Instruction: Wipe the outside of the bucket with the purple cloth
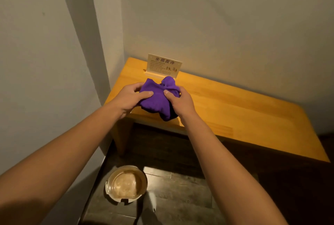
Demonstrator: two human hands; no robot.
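Both hands are gripping the purple cloth [156, 96] above the near corner of the wooden table [235, 109]. The left hand [129, 98] is curling round the cloth's left side, its thumb [146, 94] pressing flat on top while the other fingers are tucking under the edge. The right hand [179, 101] is pinching a bunched fold, thumb [167, 93] on top and fingers wrapping round the far side, so the cloth is puckering between the two grips and a lobe is hanging down below them. Just beyond the fingers a small sign card [163, 65] is standing upright on the table by the wall. The bucket [126, 183] is sitting on the dark floor well below the hands, untouched, near the table leg [122, 138].
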